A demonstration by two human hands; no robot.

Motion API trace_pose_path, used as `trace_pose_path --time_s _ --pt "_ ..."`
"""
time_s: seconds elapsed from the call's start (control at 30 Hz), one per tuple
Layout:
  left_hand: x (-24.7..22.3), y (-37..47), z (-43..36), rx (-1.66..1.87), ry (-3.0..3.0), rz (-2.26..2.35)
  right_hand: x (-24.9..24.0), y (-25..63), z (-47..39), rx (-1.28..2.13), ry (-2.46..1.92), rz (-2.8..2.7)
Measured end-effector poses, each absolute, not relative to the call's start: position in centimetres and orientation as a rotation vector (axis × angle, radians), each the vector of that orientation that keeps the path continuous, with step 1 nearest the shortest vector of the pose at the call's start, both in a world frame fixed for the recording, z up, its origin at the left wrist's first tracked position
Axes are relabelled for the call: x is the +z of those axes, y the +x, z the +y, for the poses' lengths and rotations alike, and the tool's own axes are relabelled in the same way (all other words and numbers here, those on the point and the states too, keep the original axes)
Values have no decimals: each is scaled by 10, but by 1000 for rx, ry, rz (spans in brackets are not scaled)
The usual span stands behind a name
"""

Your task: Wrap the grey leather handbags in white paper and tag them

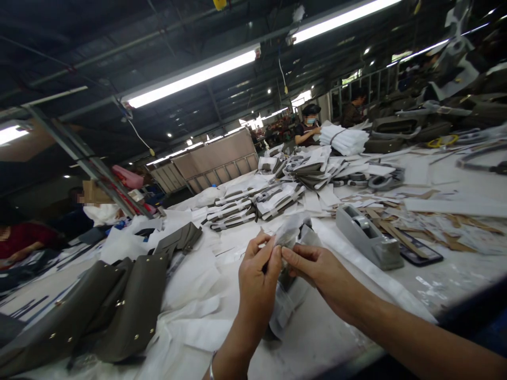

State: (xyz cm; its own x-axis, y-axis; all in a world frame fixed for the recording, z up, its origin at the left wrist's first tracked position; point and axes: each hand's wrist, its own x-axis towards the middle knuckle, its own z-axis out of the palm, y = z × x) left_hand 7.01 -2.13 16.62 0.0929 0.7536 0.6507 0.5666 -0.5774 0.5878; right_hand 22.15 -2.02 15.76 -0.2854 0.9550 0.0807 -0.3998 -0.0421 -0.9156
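My left hand [257, 269] and my right hand [320, 269] meet over the table, fingertips pinched together. Between them is a translucent white wrapping sheet [288, 232], bunched around something dark and grey that is mostly hidden. More of the wrapped grey piece [285, 309] hangs below my hands, close to the tabletop. Both hands are closed on the wrapping. Just right of them stands a grey tape dispenser [368, 240]. Olive-brown bags with metal studs [137, 301] lie to the left, beside thin white sheets [194, 279].
Stacks of wrapped olive pieces [273, 200] spread across the middle of the table. Cardboard strips and a dark phone-like slab [422, 256] lie right of the dispenser. Behind, a person [308, 129] is near a tied white bundle [344, 139]. Other people sit at left.
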Motion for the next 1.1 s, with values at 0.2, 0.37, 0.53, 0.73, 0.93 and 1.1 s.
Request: trace_pose_path --time_s 0.2,0.37,0.53,0.73,0.93,1.1 --pt "162 71 -21 1565 1821 1293 154 217 -20 1520 -765 -1118" --pt "165 67 -23 1509 1389 1162 155 219 -16 1505 -780 -1178" --pt "170 61 -24 1330 1461 1137 161 224 -9 1595 -748 -1207" --pt "170 56 -24 1390 1481 1207 156 230 -14 1797 -573 -988" --pt "168 62 -26 1491 1587 1206 144 217 -24 1605 -525 -1107" --pt "168 69 -29 1556 1706 1246 138 203 -21 1440 -591 -990"
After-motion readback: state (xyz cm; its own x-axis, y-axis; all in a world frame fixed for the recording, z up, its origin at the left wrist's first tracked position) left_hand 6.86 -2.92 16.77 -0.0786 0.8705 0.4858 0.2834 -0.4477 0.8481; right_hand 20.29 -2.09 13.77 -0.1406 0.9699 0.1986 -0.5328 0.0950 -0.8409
